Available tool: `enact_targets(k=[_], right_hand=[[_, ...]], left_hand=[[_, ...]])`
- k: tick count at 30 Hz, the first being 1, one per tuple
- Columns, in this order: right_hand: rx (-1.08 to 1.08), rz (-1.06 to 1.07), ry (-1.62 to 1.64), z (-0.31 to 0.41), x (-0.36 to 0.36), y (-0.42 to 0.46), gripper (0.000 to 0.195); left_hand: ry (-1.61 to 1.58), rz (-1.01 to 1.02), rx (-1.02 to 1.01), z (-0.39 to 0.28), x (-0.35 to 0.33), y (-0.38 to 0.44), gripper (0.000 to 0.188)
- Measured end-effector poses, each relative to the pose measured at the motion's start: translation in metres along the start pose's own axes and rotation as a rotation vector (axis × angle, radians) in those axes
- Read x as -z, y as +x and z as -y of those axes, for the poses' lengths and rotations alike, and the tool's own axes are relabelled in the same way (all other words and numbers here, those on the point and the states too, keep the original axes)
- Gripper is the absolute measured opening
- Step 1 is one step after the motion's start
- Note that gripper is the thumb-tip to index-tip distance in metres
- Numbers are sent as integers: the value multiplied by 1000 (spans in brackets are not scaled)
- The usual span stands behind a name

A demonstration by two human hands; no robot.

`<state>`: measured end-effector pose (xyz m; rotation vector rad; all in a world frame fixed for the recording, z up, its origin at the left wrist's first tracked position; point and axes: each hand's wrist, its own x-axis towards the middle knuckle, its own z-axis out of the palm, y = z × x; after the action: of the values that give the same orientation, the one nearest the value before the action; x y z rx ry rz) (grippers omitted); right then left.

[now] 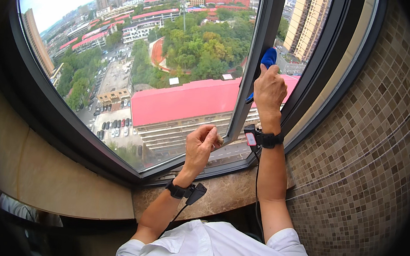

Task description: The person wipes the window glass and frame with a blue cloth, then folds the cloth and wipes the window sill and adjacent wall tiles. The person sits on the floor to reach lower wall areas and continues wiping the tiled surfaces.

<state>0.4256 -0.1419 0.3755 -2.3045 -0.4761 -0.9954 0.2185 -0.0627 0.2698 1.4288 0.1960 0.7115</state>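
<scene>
My right hand (270, 86) grips a blue cloth (269, 57) against the outer upright of an open window sash (255, 65). Part of the cloth shows above the fist, and a blue strip with a dark end sticks out below it. My left hand (201, 142) is lower, near the bottom corner of the same sash, with its fingers curled. A small brownish piece (220, 140) shows at its fingertips; what it is cannot be made out. The sash's glass pane (195, 73) stretches away to the left of both hands.
Below the window runs a brown marble sill (218, 192). The fixed dark window frame (314, 75) and a mosaic-tiled wall (353, 168) stand to the right, with thin white cords (361, 163) across the tiles. A beige panel (74, 179) lies left. Beyond the opening is a high drop.
</scene>
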Motion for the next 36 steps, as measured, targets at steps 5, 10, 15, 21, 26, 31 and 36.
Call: enact_targets(k=[5,10,15,21,26,31,36], right_hand=[[249,-208,-163,-5,-22,-24,36],[73,-162,16,-1,-25,-35,49],[-147,-61,272,-8,-22,-23,34],[-460,-113,492,-19,-39,-17,56],[-556,95,1485,-24,-43,-27,50],[-529,157,1833,-13,-34,-45,43],[-378,-243,1100,-4,-69,-75,35]], left_hand=[[86,104,-5,5,5,-10,22],[69,129,38,6,13,-16,21],[45,146,89,23,20,-22,21],[62,152,137,32,20,-33,24],[9,126,218,47,36,-45,24],[52,92,287,61,50,-60,24],[8,47,372,76,64,-69,25]])
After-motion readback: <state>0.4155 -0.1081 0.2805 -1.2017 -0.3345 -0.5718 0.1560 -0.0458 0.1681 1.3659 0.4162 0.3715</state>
